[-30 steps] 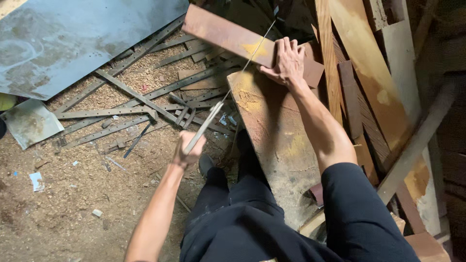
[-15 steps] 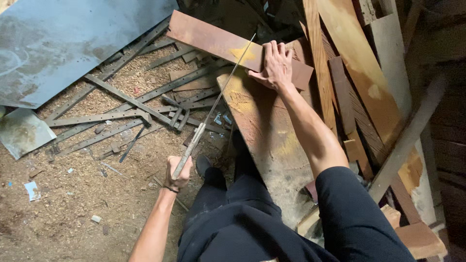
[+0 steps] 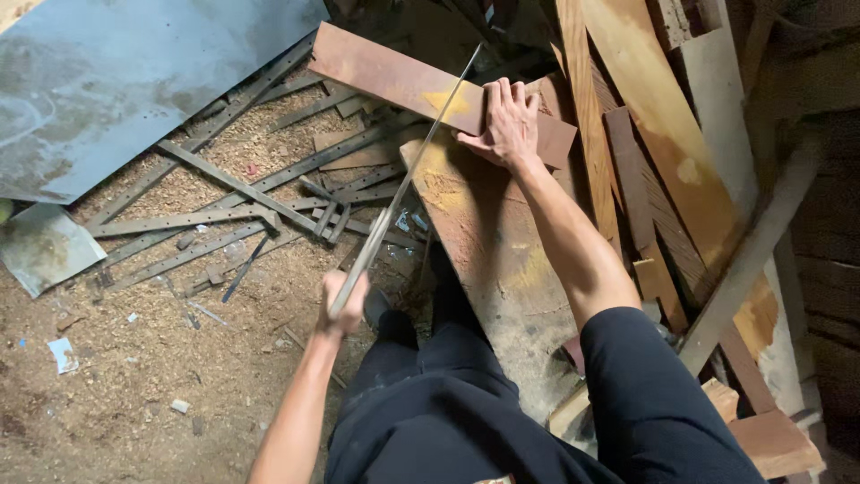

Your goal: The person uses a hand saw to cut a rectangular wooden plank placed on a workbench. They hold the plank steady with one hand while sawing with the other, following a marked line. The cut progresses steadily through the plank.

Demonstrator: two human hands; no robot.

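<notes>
The left hand (image 3: 343,305) is closed around the handle end of a saw (image 3: 403,179), a long thin blade that runs up and away from the grip toward the top of the view, tilted to the right. Near its far end the blade crosses a reddish-brown board (image 3: 394,81), which lies across a wider, paler plank (image 3: 502,260) stained with yellow and rust. The right hand (image 3: 511,125) lies flat and spread on the reddish-brown board just right of where the blade crosses it, fingers pointing away from the body, pressing down rather than gripping anything. Below the gripping hand, the person's dark trousers (image 3: 430,412) fill the lower middle of the view, and a dark sleeve (image 3: 654,403) covers the right upper arm. Left of the grip, the ground is covered in sawdust (image 3: 134,358), with several long perforated metal strips (image 3: 224,179) lying crossed over one another. Farther left and up sits a large grey metal sheet (image 3: 107,90), and a smaller grey piece (image 3: 45,246) lies near the left edge. Right of the plank, more wooden boards (image 3: 663,116) lean and overlap in a pile.
</notes>
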